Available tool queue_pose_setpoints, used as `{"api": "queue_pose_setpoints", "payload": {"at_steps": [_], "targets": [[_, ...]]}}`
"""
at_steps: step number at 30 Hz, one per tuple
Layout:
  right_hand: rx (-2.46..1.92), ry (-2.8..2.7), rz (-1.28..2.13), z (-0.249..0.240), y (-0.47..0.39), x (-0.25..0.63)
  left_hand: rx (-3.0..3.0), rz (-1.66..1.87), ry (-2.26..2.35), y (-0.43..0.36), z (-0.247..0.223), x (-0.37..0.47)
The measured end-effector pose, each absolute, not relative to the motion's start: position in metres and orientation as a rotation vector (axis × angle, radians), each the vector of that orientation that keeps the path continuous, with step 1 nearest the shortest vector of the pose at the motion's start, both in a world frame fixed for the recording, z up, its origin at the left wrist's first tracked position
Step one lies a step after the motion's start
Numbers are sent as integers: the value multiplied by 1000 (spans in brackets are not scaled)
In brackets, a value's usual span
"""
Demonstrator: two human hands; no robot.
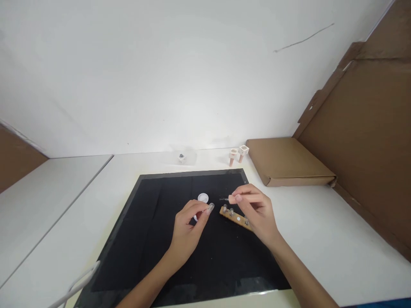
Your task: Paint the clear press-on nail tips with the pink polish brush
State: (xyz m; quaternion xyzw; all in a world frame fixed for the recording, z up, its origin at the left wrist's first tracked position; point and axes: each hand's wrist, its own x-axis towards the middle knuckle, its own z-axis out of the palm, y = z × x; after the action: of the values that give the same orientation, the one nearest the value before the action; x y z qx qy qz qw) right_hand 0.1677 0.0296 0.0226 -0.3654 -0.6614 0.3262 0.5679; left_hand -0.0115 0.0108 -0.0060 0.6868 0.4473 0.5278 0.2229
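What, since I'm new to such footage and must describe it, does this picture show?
There is no machine: one camera, worn on a person's head, looks forward and down at two bare hands. The left hand pinches a small clear piece; the right hand holds a pinkish tool with a thin tip. On the black mat lie a round white item and a light-brown strip bearing small clear bits. Behind the mat, two small stemmed pieces stand left of a flat cardboard box.
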Motion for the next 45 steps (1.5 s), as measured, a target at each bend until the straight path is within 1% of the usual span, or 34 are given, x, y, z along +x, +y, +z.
{"api": "queue_pose_setpoints", "payload": {"at_steps": [5,9,18,30,32,35,40,45], "targets": [[-648,-1788,730,28,25,167,1947,1489,1168,9,0,-12],[-570,-1907,702,31,25,163,1987,1484,1128,9,1,-13],[-627,-1875,625,33,25,163,2017,1533,984,6,-2,-15],[-733,-1858,558,26,28,165,2070,1545,903,5,-7,-16],[-740,-1795,587,25,29,167,2101,1552,877,5,-7,-16],[-637,-1736,706,24,28,169,2175,1570,886,6,-4,-16],[-449,-1803,872,29,25,167,2340,1570,912,6,3,-14],[-504,-1865,791,31,26,165,2393,1586,911,6,2,-13]]}}
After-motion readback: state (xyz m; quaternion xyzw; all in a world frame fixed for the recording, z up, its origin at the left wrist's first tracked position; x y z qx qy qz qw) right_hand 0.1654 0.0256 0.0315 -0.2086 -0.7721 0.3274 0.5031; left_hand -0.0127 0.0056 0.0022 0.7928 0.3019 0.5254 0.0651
